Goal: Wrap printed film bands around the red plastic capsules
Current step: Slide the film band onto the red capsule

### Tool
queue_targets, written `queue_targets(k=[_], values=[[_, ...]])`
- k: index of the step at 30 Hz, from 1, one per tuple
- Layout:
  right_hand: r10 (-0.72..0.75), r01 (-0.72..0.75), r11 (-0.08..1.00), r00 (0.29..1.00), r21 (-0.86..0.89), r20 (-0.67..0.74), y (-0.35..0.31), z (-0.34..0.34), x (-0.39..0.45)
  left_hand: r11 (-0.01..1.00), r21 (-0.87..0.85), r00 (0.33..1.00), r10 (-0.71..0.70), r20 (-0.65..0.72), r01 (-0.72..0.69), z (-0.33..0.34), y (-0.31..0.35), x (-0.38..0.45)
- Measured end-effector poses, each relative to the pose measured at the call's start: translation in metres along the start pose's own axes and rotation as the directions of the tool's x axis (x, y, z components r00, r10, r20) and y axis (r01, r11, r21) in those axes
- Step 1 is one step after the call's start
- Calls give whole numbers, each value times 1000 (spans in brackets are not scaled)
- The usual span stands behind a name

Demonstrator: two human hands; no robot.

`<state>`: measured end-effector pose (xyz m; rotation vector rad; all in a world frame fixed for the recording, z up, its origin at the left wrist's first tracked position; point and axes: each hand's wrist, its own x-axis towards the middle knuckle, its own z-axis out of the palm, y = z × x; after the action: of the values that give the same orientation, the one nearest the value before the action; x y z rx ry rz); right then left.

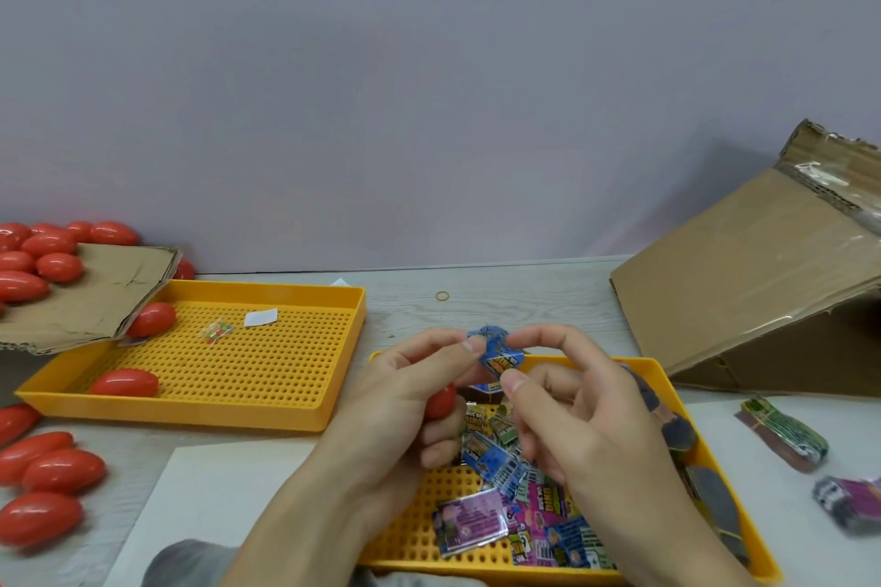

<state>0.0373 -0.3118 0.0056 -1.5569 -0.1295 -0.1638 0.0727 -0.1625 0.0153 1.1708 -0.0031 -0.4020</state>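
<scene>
- Blue printed film band [500, 360] pinched open between both hands' fingers [469, 345], ready to sleeve.
- Left hand [405, 400] also clamps a red plastic capsule [439, 401] beneath.
- Right hand [572, 415] steadies the band's other edge.

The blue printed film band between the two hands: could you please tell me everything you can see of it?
The blue printed film band is a small, glossy sleeve of thin film with orange-yellow lettering too blurred to read. It is held tilted in the air above the near yellow tray. The left hand and right hand both pinch it at their fingertips. The left hand also holds a red capsule, which the band does not yet surround.
</scene>
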Motion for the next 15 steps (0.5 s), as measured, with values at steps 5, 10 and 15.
queue_targets(k=[5,10,15], values=[[21,-21,1000,1000,-6,-4,1,0,0,1000,13,1000,4,17,-4,0,0,0],[-47,43,993,998,-111,-29,-2,1,-2,1000,21,1000,23,-1,-23,-1,-1,2],[-80,56,983,988,-175,-134,1,2,-1,997,70,1000,27,-3,-26,3,-2,3]])
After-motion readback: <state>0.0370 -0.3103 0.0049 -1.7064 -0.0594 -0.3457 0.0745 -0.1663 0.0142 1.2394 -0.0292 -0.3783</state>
